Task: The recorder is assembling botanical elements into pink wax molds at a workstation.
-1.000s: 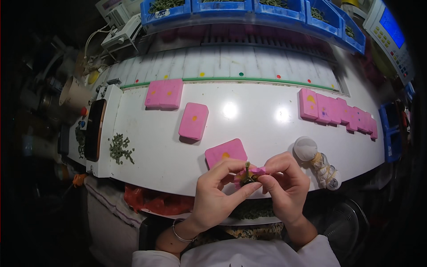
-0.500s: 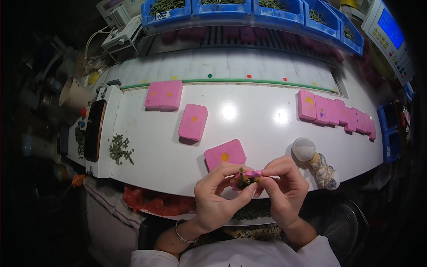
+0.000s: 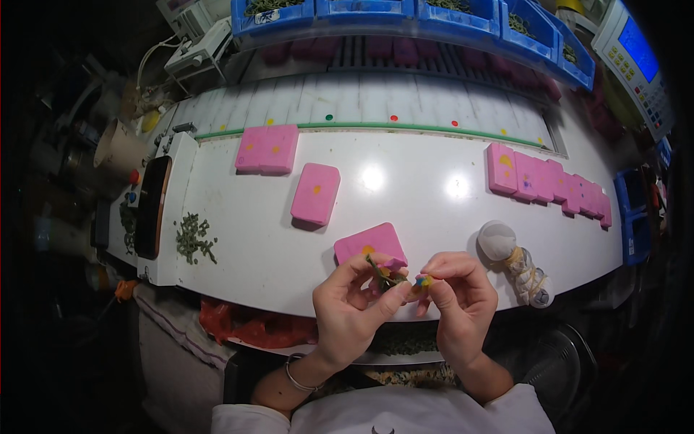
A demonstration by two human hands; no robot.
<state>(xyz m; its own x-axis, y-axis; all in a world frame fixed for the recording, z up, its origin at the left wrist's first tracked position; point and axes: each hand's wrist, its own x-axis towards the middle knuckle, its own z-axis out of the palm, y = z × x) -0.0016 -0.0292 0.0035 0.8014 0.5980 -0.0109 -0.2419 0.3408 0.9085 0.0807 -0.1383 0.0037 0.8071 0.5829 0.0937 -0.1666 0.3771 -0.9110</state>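
Low over the front edge of the white table, my left hand is closed on a small pink rubber piece with yellow on it. A dark green, branched sliver sticks up from the same fingers. Close beside it, my right hand pinches a small yellow-and-blue bit, whose kind is too small to tell. Just beyond my fingers lies a pink rubber mould block with a yellow dot, partly hidden by my left hand.
More pink mould blocks lie farther left, and several stand in a row at right. Green bits are heaped beside a phone. A wrapped, round-headed pouch lies near my right hand. Blue bins line the back.
My hands have drawn slightly apart, and the yellow-and-blue bit now shows in my right fingers. The pink piece and green sliver have tilted in my left. The view has shifted slightly.
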